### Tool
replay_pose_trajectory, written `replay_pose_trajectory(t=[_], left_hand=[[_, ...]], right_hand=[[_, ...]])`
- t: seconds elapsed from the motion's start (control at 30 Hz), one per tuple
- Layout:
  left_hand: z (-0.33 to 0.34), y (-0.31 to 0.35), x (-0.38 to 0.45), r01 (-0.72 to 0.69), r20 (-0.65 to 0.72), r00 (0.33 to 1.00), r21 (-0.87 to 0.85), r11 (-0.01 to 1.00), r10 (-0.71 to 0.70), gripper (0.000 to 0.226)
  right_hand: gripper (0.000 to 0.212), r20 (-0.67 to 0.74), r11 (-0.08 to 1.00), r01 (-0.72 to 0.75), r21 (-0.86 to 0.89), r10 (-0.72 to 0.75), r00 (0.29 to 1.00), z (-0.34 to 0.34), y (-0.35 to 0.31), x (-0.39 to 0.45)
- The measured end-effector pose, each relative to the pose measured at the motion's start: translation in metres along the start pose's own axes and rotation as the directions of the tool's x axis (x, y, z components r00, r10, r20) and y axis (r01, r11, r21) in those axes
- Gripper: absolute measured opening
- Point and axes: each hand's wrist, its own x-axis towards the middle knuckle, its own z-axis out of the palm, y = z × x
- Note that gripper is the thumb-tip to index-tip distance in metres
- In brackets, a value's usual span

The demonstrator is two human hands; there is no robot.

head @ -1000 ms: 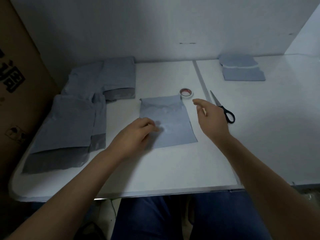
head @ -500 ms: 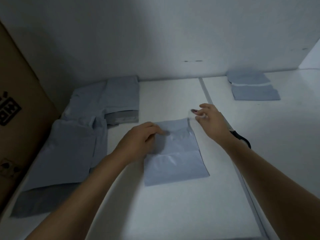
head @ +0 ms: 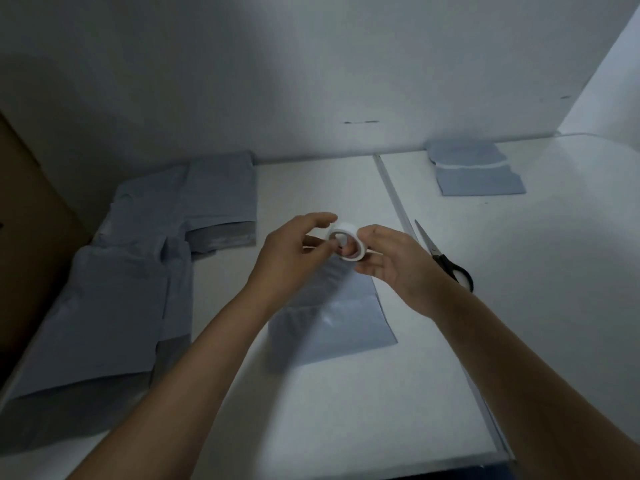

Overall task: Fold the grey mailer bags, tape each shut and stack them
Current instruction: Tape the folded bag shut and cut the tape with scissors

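- My right hand holds the tape from the 3 o'clock side, fingers curled round the roll and lifted above the table.
- My left hand meets the roll from 9 o'clock, its fingertips pinched narrow at the rim; whether they grip the loose tape end I cannot tell.
- The folded bag lies flat on the table just below both hands, at 6 o'clock from the roll.
- Unfolded bags spread over the table at 9 o'clock, overlapping one another.
- The stack of finished bags sits far off at 1 o'clock, by the wall.
- The scissors lie shut at 3 o'clock, just beside my right wrist.
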Motion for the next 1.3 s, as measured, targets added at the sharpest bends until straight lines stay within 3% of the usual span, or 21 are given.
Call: replay_pose_trajectory(t=[0.1, 0.3, 0.43, 0.5, 0.63, 0.73, 0.9, 1.07, 1.13, 1.2, 1.3], left_hand=[[-0.002, -0.001, -0.009, -0.019, -0.044, 0.999, 0.036, 0.999, 0.021, 0.017], [-0.007, -0.006, -0.028, 0.019, -0.055, 0.998, 0.003, 1.0, -0.019, 0.014], [-0.013, -0.007, -0.037, 0.085, -0.061, 0.994, -0.129, 0.988, -0.094, 0.019], [-0.014, -0.007, -0.04, 0.076, -0.11, 0.99, -0.099, 0.992, -0.087, 0.028], [-0.012, 0.0, -0.051, -0.082, -0.259, 0.962, 0.051, 0.995, 0.092, 0.028], [-0.008, -0.003, -0.056, -0.193, -0.252, 0.936, 0.223, 0.956, 0.247, 0.026], [-0.002, -0.007, -0.058, -0.26, -0.268, 0.881, 0.413, 0.873, 0.389, 0.02], [0.003, -0.004, -0.061, -0.381, -0.205, 0.834, 0.456, 0.805, 0.511, 0.013], [0.0, -0.007, -0.06, -0.37, -0.22, 0.852, 0.39, 0.843, 0.475, 0.02], [-0.005, -0.012, -0.058, -0.28, -0.193, 0.91, 0.364, 0.888, 0.366, 0.034], [-0.006, -0.021, -0.058, -0.256, -0.099, 0.947, 0.338, 0.905, 0.305, 0.038]], right_hand=[[0.021, 0.034, 0.999, -0.045, -0.03, 0.046, 0.998, 0.007, 0.0, -0.006], [0.022, 0.104, 0.995, -0.091, -0.032, 0.094, 0.99, 0.02, 0.002, -0.017], [0.025, 0.204, 0.996, -0.042, -0.073, 0.056, 0.977, 0.028, 0.005, -0.024], [0.022, 0.187, 0.988, 0.031, -0.151, -0.002, 0.982, 0.035, 0.008, -0.028], [0.017, 0.063, 0.951, 0.138, -0.276, -0.125, 0.99, 0.044, 0.014, -0.029], [0.018, 0.029, 0.931, 0.164, -0.326, -0.164, 0.986, 0.046, 0.018, -0.028], [0.02, -0.02, 0.919, 0.165, -0.357, -0.184, 0.983, 0.05, 0.021, -0.027], [0.016, -0.016, 0.944, 0.135, -0.301, -0.146, 0.989, 0.048, 0.017, -0.028], [0.024, 0.011, 0.965, 0.095, -0.244, -0.095, 0.995, 0.047, 0.016, -0.03], [0.03, 0.033, 0.979, 0.042, -0.197, -0.036, 0.999, 0.046, 0.016, -0.031], [0.035, 0.088, 0.967, -0.029, -0.255, 0.053, 0.995, 0.047, 0.015, -0.034]])
